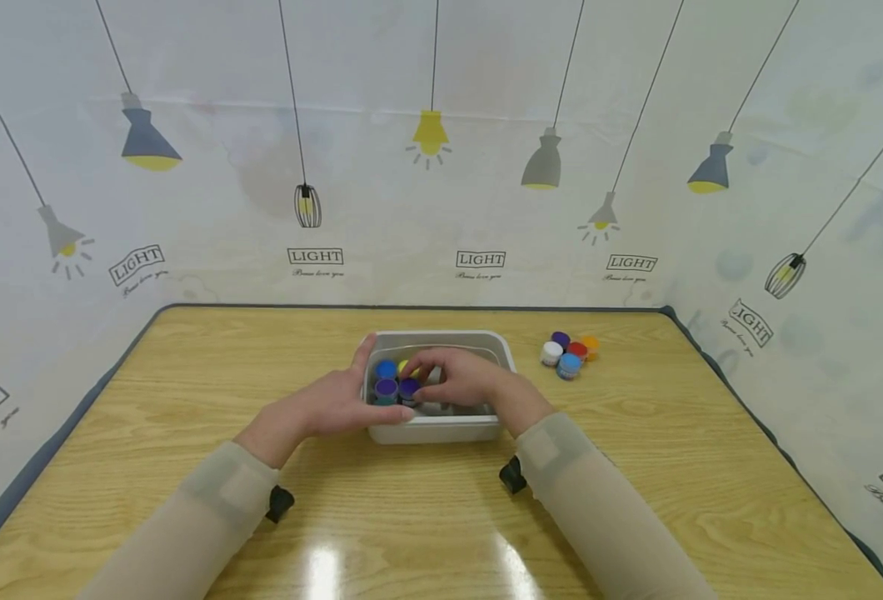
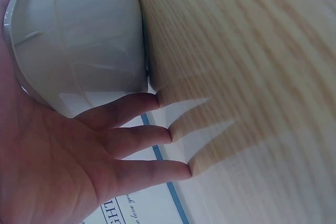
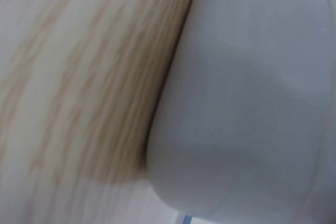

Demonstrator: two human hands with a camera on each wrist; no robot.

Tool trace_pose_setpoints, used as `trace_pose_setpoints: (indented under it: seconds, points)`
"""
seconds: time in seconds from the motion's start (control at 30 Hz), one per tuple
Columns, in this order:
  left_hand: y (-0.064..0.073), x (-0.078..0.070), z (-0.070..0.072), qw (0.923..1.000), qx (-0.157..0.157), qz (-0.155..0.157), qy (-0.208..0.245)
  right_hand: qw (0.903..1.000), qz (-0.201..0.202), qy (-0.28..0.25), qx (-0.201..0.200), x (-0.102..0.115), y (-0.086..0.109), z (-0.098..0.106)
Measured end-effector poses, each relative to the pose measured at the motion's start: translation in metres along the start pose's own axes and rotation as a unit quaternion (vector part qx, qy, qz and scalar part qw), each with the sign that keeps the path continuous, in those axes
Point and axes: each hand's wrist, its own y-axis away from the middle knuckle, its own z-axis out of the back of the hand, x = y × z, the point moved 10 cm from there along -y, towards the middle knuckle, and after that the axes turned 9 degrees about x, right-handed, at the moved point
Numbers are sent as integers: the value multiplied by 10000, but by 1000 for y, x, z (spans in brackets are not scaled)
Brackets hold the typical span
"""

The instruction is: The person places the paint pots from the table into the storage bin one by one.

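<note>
A white plastic box (image 1: 434, 432) stands on the table, its outer wall also filling much of the right wrist view. My left hand (image 1: 334, 403) lies against its left side with the thumb along the front rim. In the left wrist view, straight, spread fingers reach down to the tabletop beside the box wall (image 2: 84, 35). My right hand (image 1: 466, 379) reaches inside and pinches a small purple-lidded jar (image 1: 409, 389) between thumb and fingers. Beside that jar sit a blue-lidded jar (image 1: 386, 368), another purple-lidded jar (image 1: 386, 388) and a yellow-lidded jar (image 1: 407, 367), partly hidden by my fingers.
Right of the box, a cluster of jars stands on the wooden table (image 1: 636, 433): white (image 1: 551, 353), purple (image 1: 561, 339), red (image 1: 577, 350), orange (image 1: 591, 346) and light blue (image 1: 569, 365). A lamp-patterned backdrop (image 1: 381, 225) rises behind the table's far edge.
</note>
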Motion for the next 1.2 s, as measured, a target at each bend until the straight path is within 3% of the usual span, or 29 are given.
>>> trace_pose_setpoints:
  seconds: [0.43,0.73,1.0,1.2]
  points:
    - [-1,2,0,10000,-22,-32,0,9999,-24,83,-107,0,-1,3]
    - [-1,0,-1,10000,-14,-60,28,9966,53,-256,-776,3,8,22]
    - [-1,0,-1,9999,-44,-67,96,9897,169,-388,-1369,4,35,49]
    - [-1,1,1,9999,-86,-53,30,9840,174,-522,-1694,-8,69,70]
